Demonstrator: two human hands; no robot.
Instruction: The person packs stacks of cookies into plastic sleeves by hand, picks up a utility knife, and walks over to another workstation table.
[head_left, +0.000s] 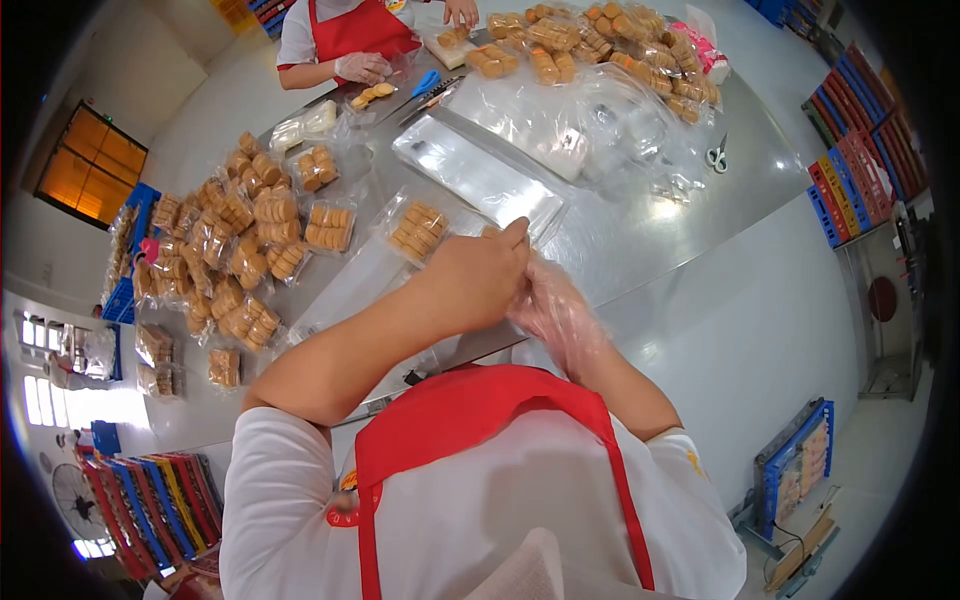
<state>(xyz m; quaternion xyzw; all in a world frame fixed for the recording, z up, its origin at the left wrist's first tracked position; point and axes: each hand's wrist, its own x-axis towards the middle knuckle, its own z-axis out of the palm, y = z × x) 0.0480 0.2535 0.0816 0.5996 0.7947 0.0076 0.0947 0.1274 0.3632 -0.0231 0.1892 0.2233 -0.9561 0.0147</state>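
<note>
My left hand is bare and closed, its fingertips meeting my right hand over the near edge of the metal table. My right hand wears a thin clear plastic glove, and its fingers are bent in behind the left. Whatever lies between them is hidden. A bit of biscuit shows just beyond the left knuckles. Beside my left wrist lies a clear bag of round biscuits. A stack of flat clear plastic bags is spread just past my hands.
Bagged biscuits are heaped on the left and at the far right. White-handled scissors lie on the metal table, with loose plastic nearby. Across the table a person in a red apron handles biscuits with a gloved hand.
</note>
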